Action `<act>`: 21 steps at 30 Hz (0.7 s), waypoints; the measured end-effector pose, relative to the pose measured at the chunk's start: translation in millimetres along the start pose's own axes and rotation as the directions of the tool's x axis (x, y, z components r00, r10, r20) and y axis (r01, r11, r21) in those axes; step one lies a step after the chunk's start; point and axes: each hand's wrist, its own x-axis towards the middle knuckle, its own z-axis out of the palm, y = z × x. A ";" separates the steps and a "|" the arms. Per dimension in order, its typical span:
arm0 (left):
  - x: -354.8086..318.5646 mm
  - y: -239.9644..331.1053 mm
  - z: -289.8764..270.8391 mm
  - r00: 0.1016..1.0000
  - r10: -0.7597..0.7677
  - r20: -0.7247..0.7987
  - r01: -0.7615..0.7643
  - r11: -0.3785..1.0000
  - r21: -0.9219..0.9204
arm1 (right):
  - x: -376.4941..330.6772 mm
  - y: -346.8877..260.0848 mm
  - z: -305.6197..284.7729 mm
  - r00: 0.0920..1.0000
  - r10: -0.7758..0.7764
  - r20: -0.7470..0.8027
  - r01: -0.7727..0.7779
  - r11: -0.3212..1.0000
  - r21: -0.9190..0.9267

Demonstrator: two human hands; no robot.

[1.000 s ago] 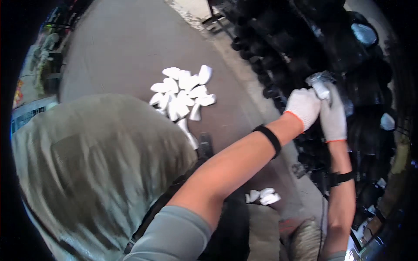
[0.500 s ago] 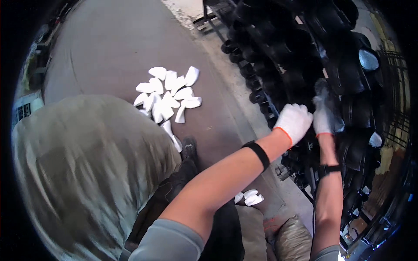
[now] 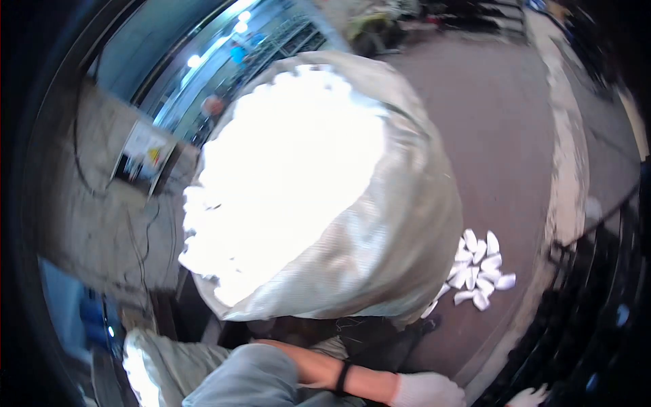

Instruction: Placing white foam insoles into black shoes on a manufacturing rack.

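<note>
My left hand (image 3: 430, 391), in a white knitted glove, is low in the picture, right of the big sack; blur and the lower edge hide its fingers. My right hand (image 3: 529, 396), gloved in white too, shows only partly at the lower edge, beside the dark rack, its fingers apart and nothing visible in them. A large beige woven sack (image 3: 413, 197) stands in front of me, its mouth open. Glaring white pieces (image 3: 291, 163) fill it. Smooth, curved white pieces (image 3: 480, 268) lie in a loose pile on the floor to its right.
Along the lower right runs a rack of dark rounded items (image 3: 576, 319). Another sack with white contents (image 3: 146, 370) sits at lower left. A box with a warning sign (image 3: 142, 154) and hanging cables are on the left wall. Brown floor (image 3: 488, 122) stretches beyond the sack.
My view has swung left, bringing the big sack's open mouth into the middle. Both hands, earlier up at the black rack, now appear at the lower edge.
</note>
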 end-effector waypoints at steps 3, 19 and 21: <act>-43.0 89.0 -166.3 0.909 -0.164 -0.382 0.285 0.915 0.286 | 80.8 -154.1 -99.4 0.899 0.081 0.431 -0.403 0.539 0.739; -275.8 -49.6 -341.0 0.229 -0.362 -0.904 0.966 -0.032 0.257 | 288.1 -773.1 -474.0 0.241 -0.970 -0.024 0.436 0.086 0.896; -300.6 -62.3 -345.8 0.289 -0.306 -0.907 0.933 -0.123 0.339 | 291.5 -763.9 -463.2 0.213 -0.964 -0.158 0.387 -0.066 0.920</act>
